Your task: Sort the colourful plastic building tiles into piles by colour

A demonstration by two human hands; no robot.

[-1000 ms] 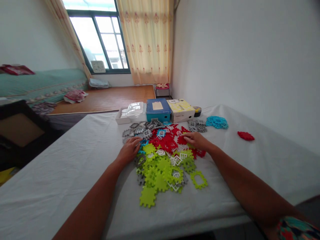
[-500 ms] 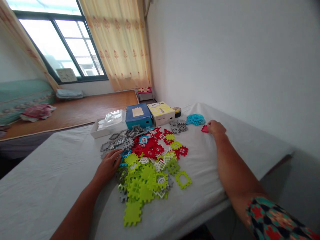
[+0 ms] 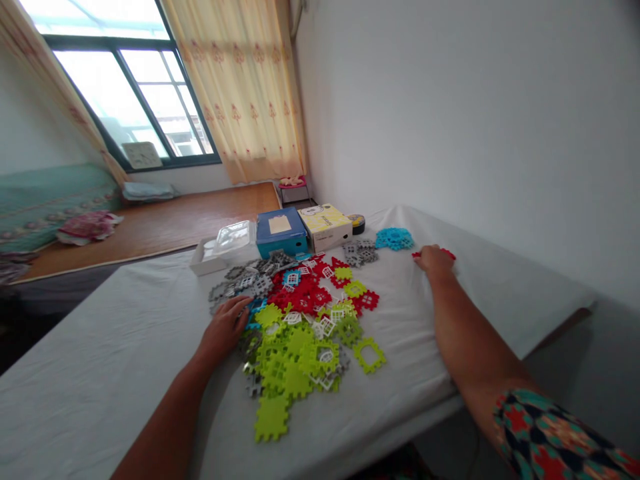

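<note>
My right hand (image 3: pixel 434 260) is at the right side of the white-covered table, closed on a red interlocking plastic piece (image 3: pixel 449 254); red edges show on both sides of my fingers, and the rest is hidden. Just left of it lies a cluster of blue pieces (image 3: pixel 395 238). My left hand (image 3: pixel 226 325) rests with fingers stretched out against the left edge of the mixed pile, touching or close to some blue pieces (image 3: pixel 257 314). The pile holds lime green pieces (image 3: pixel 299 341), red pieces (image 3: pixel 303 293), grey pieces (image 3: pixel 257 285) and small white window-like pieces (image 3: pixel 327 327).
Behind the pile stand a white tray with a clear lid (image 3: pixel 234 235), a blue box (image 3: pixel 282 230), a yellow-and-white box (image 3: pixel 327 225) and a dark round tin (image 3: pixel 358 223). Separate grey pieces (image 3: pixel 360 251) lie by the blue cluster. A wall (image 3: pixel 450 120) runs along the right.
My right hand has turned slightly over the red piece, which now shows on both sides of it. My left hand stays by the pile. The view has shifted a little.
</note>
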